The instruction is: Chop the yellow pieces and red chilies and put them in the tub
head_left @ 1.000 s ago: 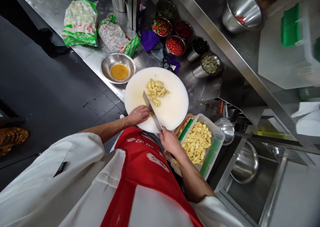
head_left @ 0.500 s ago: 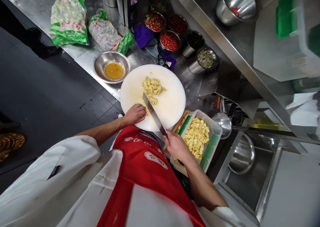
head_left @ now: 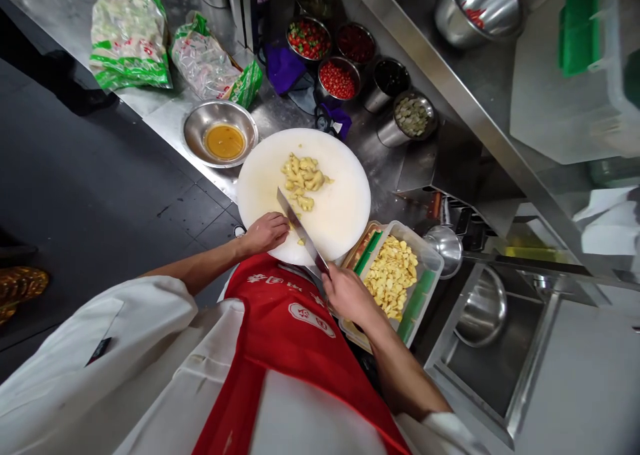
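Note:
A round white cutting board lies at the counter's edge, with a heap of peeled ginger on its far half. My right hand grips the handle of a kitchen knife, whose broad blade slants across the near part of the board. Close to the blade, my left hand is closed, its curled fingertips holding a piece of ginger mostly hidden beneath them. A small cut ginger piece shows between the blade and those fingers.
Right of the board is a plastic tub of sliced ginger. A steel bowl of brown liquid sits left. Behind stand several steel containers, one with chopped red chilies. Bagged food lies far left; a sink is right.
The knife has shifted slightly left along with my left hand. A small cut ginger piece now shows beside the blade. My view has shifted a little.

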